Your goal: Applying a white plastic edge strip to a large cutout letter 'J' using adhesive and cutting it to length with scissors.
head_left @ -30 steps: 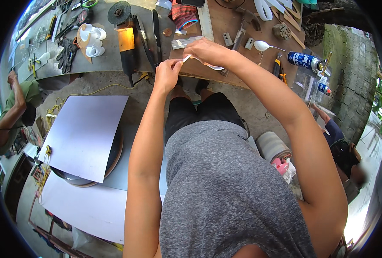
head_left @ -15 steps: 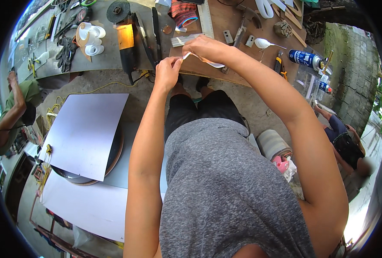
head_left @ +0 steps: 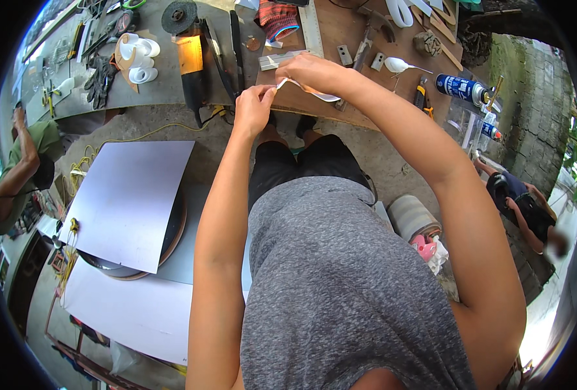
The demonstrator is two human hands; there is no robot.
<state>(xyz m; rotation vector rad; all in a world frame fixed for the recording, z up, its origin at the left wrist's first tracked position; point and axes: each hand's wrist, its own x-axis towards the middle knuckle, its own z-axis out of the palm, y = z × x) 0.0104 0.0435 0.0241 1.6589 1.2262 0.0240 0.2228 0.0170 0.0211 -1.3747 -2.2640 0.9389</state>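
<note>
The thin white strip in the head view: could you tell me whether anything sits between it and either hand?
Nothing visible does. The left hand pinches one end of the white strip and the right hand holds the other.

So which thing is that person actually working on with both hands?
Find the wooden workbench at the top. Just over its near edge, the left hand and right hand pinch a thin white curved strip. Unlike the loose white pieces nearby, it is held up between fingertips.
</note>
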